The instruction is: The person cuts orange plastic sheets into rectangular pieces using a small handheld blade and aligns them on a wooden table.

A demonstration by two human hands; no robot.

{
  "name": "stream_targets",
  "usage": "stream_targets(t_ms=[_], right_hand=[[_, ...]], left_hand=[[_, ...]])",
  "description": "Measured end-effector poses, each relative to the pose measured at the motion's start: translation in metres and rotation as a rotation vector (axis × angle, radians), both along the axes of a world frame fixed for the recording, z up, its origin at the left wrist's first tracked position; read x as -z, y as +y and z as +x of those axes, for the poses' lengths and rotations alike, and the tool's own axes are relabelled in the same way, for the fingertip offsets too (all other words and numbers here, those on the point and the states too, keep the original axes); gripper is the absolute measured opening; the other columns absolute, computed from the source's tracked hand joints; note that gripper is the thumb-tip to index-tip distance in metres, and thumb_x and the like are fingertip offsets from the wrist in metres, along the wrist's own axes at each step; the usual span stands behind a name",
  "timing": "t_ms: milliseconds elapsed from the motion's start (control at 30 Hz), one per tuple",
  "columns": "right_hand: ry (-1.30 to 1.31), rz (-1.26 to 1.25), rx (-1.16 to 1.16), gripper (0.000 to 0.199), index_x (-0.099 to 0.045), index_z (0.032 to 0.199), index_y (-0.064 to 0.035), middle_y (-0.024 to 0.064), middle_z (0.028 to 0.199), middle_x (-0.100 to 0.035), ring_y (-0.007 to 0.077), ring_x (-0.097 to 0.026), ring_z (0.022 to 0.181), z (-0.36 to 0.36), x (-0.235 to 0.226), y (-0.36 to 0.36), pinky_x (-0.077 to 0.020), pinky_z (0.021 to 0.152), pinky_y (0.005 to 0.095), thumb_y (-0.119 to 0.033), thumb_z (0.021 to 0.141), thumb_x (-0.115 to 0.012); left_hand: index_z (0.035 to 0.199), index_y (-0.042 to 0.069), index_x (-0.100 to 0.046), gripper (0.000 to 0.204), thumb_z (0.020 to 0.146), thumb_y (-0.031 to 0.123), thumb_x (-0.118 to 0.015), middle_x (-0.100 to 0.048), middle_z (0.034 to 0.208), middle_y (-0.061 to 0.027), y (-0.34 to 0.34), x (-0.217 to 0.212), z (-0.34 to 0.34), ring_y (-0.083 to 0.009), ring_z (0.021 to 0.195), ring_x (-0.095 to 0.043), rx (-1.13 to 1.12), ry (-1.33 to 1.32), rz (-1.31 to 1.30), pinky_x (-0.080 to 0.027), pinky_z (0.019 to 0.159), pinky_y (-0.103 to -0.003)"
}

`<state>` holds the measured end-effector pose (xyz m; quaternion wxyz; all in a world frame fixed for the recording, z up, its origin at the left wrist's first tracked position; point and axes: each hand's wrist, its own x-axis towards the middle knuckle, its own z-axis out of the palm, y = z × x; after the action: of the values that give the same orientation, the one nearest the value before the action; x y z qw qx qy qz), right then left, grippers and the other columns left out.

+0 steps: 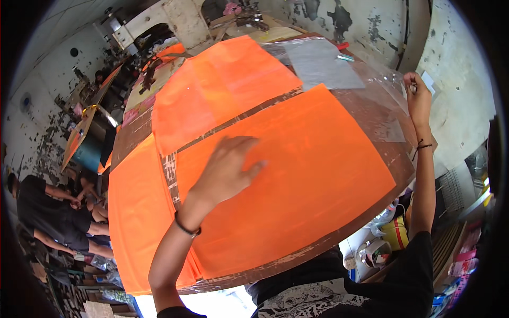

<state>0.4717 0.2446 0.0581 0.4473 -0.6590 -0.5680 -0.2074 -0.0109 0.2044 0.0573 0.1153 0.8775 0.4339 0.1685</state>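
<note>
My left hand (227,168) lies flat, fingers spread, on a large orange sheet (307,169) that covers the near part of a brown worktable (395,159). My right hand (417,98) is raised at the table's far right edge and pinches the corner of a clear plastic film (382,100) that lies over the table's right side. A second orange sheet (222,87) lies farther back, and a third (138,212) hangs over the left edge.
A grey sheet (323,63) rests at the back of the table. A person in dark clothes (47,212) crouches on the floor at left. Cluttered benches stand behind, a peeling wall at right, bags and a yellow container (397,233) below the table's right edge.
</note>
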Motion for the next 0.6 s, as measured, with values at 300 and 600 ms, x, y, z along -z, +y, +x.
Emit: stream_targets(t_ms=[300, 600], right_hand=[[-0.053, 0.151, -0.520, 0.022, -0.059, 0.087, -0.0027, 0.0072, 0.084, -0.060, 0.0213, -0.059, 0.069, -0.122, -0.027, -0.073, -0.0467, 0.064, 0.0271, 0.013, 0.074, -0.050], [-0.010, -0.413, -0.732, 0.024, -0.059, 0.102, -0.0048, 0.0135, 0.099, -0.064, 0.0327, -0.065, 0.084, -0.158, 0.002, -0.069, -0.0520, 0.072, 0.0414, -0.016, 0.083, -0.068]], left_hand=[[0.134, -0.007, -0.043, 0.071, 0.090, 0.045, -0.060, -0.055, 0.125, -0.0244, 0.076, -0.004, 0.123, -0.0308, 0.109, -0.058, 0.101, -1.066, -0.989, -0.045, 0.098, -0.041], [0.129, 0.001, -0.038, 0.036, 0.097, 0.015, -0.046, -0.060, 0.114, -0.0243, -0.001, 0.011, 0.002, -0.0276, 0.087, -0.068, -0.274, -0.987, -0.742, -0.057, 0.071, -0.035]])
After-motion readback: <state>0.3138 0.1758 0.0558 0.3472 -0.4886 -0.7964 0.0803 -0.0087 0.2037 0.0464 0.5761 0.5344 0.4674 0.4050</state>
